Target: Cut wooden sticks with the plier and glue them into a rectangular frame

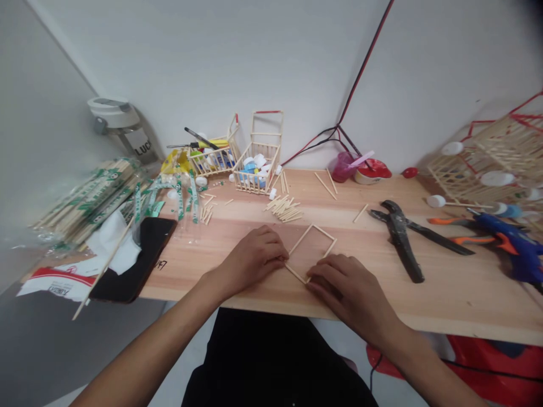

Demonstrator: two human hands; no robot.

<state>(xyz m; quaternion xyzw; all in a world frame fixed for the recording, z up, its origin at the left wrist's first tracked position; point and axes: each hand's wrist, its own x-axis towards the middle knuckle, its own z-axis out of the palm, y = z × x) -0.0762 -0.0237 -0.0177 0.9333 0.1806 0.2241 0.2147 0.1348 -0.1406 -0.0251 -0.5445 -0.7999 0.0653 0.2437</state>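
frame of thin wooden sticks [324, 233], rectangular and open in the middle, lies flat on the pale wood worktop [445, 299] near its front edge, as the head view shows. left hand [250, 260] stands at the frame's left corner, its fingers [275, 254] drawn narrow and closed on the sticks there. right hand [352, 288] lies over the frame's lower corner, its fingers [322, 277] likewise closed narrow on the sticks. the frame sits between the two hands, with both in contact.

directly beyond the frame, a loose pile of cut sticks [283, 209] lies on the worktop. further back, an upright stick cage [258, 152] containing bottle caps stands just beside a smaller, tilted stick cage [212, 161]. to the right of the hands lie black pliers [401, 237], an orange-handled tool [441, 221] and a blue hot glue gun [513, 249], with a larger stick structure [487, 158] at the far right. to the left are a black phone [131, 260] with a tissue [112, 243] on it, and bundles of wooden sticks in printed plastic wrappers [89, 198].
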